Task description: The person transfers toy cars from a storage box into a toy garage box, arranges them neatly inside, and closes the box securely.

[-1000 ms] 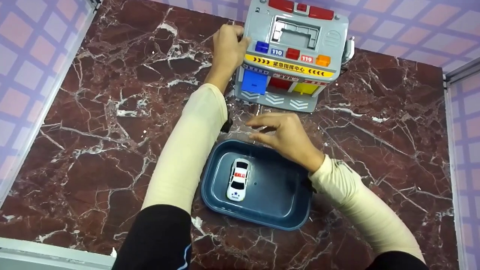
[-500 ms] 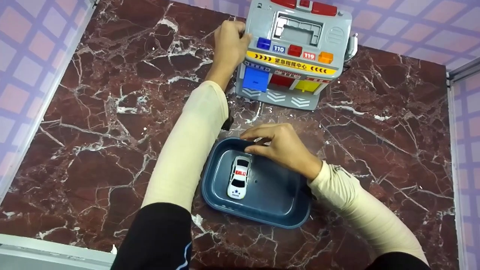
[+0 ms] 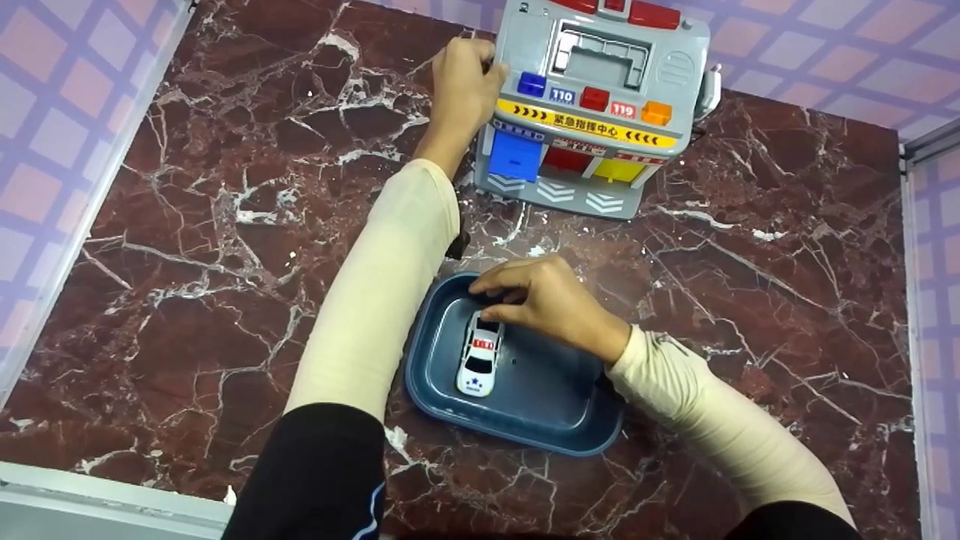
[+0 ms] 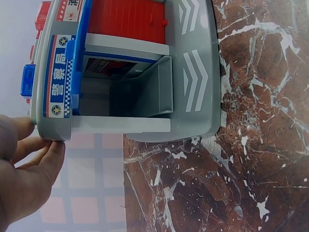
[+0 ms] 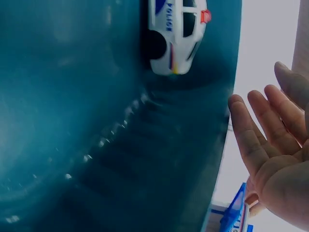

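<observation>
My left hand (image 3: 463, 86) grips the left edge of a grey toy garage (image 3: 517, 56), its thumb and fingers around the roof corner in the left wrist view. The blue door (image 4: 77, 63) is swung up, and the bay (image 4: 125, 89) behind it shows nothing inside. A white toy police car (image 3: 478, 364) lies in a dark blue plastic tub (image 3: 544, 435). My right hand (image 3: 555, 304) hovers over the tub's far side, fingers spread and apart from the car. Its thumb covers the car's far end in the head view.
The garage's red door (image 4: 128, 19) is down, and its yellow door (image 3: 619, 170) looks down too. A white handle-like part (image 3: 710, 90) sticks out on the garage's right. Reddish marbled tabletop (image 3: 225, 300) surrounds everything, with checkered walls (image 3: 67, 112) at the sides and back.
My right hand has moved down and left, from beyond the tub to above the car. My left hand stays on the garage. The head view has shifted slightly.
</observation>
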Action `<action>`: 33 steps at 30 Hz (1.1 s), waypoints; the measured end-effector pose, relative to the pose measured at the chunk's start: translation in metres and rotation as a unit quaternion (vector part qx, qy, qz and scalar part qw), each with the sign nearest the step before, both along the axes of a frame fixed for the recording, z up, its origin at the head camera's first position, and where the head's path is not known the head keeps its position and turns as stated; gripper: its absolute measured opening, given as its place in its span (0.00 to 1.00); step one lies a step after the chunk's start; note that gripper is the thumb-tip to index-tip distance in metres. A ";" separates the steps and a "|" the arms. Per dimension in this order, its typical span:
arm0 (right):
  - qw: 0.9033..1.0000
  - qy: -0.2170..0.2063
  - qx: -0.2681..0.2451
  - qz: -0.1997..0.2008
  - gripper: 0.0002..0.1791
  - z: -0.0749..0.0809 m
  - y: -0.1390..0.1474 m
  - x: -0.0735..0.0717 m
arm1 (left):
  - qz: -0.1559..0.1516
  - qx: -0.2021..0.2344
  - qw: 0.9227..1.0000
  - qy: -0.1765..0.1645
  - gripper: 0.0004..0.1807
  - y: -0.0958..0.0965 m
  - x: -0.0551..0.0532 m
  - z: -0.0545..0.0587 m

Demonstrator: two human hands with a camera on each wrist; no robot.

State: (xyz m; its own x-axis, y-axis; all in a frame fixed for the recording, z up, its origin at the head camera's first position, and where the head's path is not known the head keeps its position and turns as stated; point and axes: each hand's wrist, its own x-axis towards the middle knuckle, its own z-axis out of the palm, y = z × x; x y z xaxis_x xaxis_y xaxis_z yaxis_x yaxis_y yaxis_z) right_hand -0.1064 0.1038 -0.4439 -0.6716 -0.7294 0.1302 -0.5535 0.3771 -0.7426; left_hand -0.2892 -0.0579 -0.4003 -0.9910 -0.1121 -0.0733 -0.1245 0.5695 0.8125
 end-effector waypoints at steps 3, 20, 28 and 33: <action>1.000 -0.001 0.016 0.015 0.16 -0.003 -0.002 0.003 | 0.001 -0.003 1.000 0.000 0.09 0.000 0.000 0.000; 0.991 -0.001 0.107 0.082 0.25 -0.008 -0.006 0.010 | -0.003 -0.011 1.000 0.024 0.17 0.000 0.001 -0.002; 0.987 -0.011 0.124 0.099 0.28 -0.014 -0.007 0.011 | -0.003 -0.012 1.000 0.027 0.16 0.000 0.001 -0.003; 0.981 -0.019 0.162 0.105 0.34 -0.018 -0.007 0.013 | -0.003 -0.010 1.000 0.024 0.15 0.001 0.001 -0.003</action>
